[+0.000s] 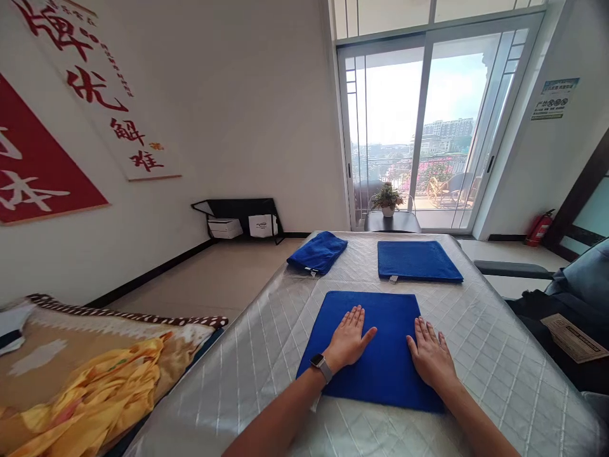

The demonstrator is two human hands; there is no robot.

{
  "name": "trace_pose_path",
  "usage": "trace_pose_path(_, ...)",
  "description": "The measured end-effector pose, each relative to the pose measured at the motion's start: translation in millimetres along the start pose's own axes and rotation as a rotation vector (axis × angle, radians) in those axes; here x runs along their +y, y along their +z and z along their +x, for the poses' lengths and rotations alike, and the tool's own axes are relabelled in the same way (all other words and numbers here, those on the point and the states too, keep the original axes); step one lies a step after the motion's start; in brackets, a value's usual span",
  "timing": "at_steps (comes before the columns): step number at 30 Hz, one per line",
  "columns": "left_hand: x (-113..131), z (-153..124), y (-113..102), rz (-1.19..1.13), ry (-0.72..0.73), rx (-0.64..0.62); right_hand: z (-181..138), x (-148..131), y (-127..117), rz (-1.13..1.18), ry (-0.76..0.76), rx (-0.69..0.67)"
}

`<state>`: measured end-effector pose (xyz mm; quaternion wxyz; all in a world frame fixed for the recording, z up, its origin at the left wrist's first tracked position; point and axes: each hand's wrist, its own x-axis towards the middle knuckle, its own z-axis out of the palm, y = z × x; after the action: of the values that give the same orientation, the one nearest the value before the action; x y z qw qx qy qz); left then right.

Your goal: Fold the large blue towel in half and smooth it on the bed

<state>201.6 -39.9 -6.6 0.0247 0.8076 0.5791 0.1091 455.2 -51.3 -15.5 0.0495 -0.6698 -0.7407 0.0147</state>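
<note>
A folded blue towel lies flat in front of me on the table with a silvery quilted cover. My left hand rests palm down on its left half, fingers stretched out, a watch on the wrist. Over the towel's right edge lies my right hand, flat with its fingers spread. Farther back, a second folded blue towel lies neatly at the right, a small white tag at its near edge. A third blue towel, more loosely bundled, sits at the back left.
Left of the table, a yellow cloth lies on a tan blanket. A potted plant stands on a chair beyond the far edge. At the right are a dark armrest and a fire extinguisher. A black rack stands by the wall.
</note>
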Motion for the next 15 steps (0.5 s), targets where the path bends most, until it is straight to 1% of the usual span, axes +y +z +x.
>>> trace_pose_path(4,-50.0,-10.7,-5.6,0.046,-0.123,0.04,-0.3,0.1,2.0,0.002,0.006,0.01)
trace_pose_path(7,-74.8,-17.7,-6.1,0.059,-0.213,0.073,0.0,1.0,4.0,-0.029,0.0,0.016)
trace_pose_path(9,-84.4,-21.3,-4.3,0.054,-0.255,0.086,0.4,1.7,4.3,-0.045,-0.006,0.014)
trace_pose_path(11,-89.6,-23.5,-1.6,0.048,-0.259,0.1,0.4,1.6,3.5,-0.052,-0.012,0.01)
trace_pose_path(15,-91.7,-24.3,1.9,0.044,-0.245,0.136,-2.2,-1.7,-0.6,-0.086,0.0,0.02)
